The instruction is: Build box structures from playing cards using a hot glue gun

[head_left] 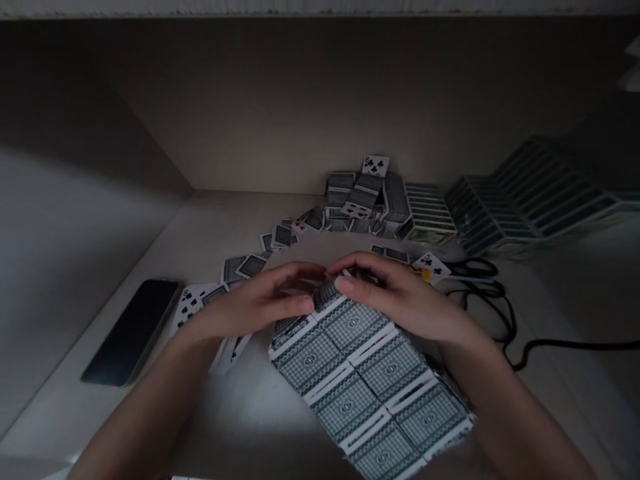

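A structure of interlocked playing cards [347, 405], with green-and-white patterned backs, slants from the middle toward the lower right. At its far left corner, my left hand [265, 297] has thumb and fingers closed about the edge. My right hand [395, 293] grips the far end from the right, its thumb pressed on a darker card [327, 293] at the top edge. Some fingertips of both hands are hidden behind the cards.
Loose cards [250, 265] lie in an arc behind my left hand. A phone [133, 333] rests at the left. Stacked cards [367, 197] stand by the back wall, near larger card structures [545, 193]. Scissors [473, 268] and a black cable [565, 343] are at the right.
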Tool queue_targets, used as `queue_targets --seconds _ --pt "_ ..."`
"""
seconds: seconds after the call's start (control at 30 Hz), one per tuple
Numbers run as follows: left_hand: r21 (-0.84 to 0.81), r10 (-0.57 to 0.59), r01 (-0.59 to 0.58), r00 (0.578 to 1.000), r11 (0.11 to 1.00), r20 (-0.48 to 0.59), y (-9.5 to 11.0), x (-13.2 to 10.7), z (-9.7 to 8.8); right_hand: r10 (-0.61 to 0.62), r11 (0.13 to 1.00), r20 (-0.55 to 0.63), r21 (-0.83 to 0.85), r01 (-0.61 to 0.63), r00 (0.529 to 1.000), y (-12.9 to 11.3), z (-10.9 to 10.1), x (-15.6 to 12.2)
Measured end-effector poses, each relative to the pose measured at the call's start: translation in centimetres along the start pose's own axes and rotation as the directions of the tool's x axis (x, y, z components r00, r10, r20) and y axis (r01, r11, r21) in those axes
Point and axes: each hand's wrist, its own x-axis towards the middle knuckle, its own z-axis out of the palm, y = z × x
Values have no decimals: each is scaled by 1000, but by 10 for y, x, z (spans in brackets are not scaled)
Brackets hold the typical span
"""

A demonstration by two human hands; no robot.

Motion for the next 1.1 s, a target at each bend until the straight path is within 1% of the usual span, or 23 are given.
queue_targets --seconds 0.1,0.17,0.23,0.3,0.37,0.47,0.53,0.67,0.77,0.83,0.9,0.97,1.0,1.03,1.1 --pt "-10 -56 56 998 998 -22 4 3 8 -7 1000 -14 10 7 1000 0 2 1" --pt "1 -67 68 996 998 -58 6 5 14 -3 1000 -31 13 3 1000 0 3 1" --pt "37 -46 51 992 998 -120 7 5 19 -13 1000 -40 24 14 999 2 4 2" --pt "83 -12 27 985 996 -170 7 5 22 -29 998 -20 63 30 999 4 3 2" --pt "114 3 18 982 993 -188 7 5 23 -26 994 12 109 25 1000 7 2 2" --pt "134 -3 27 985 991 -174 7 5 24 -14 992 49 123 8 999 10 -1 3" --pt "126 -15 36 986 991 -163 6 6 23 -20 995 40 98 16 999 9 -1 4" --pt "108 -32 46 992 993 -120 4 7 19 -56 997 -48 47 58 997 8 2 5" --pt "131 -53 64 995 989 -85 2 7 15 -63 996 -82 59 68 995 8 6 7" --pt "136 -116 125 991 983 -72 2 6 13 -29 991 -93 126 41 995 10 6 9" --pt "133 -176 184 982 974 -70 2 6 13 -9 967 -151 251 47 988 13 3 11" --pt "124 -199 208 977 970 -76 1 7 12 -8 905 -210 414 97 978 15 -2 12" --pt "119 -200 209 976 971 -81 1 7 12 -13 862 -220 492 123 975 15 -4 12" --pt "112 -200 209 976 971 -87 0 7 12 -18 818 -208 559 134 978 15 -7 12" --pt "105 -203 213 975 972 -94 0 8 12 -23 753 -152 647 117 988 14 -10 12"
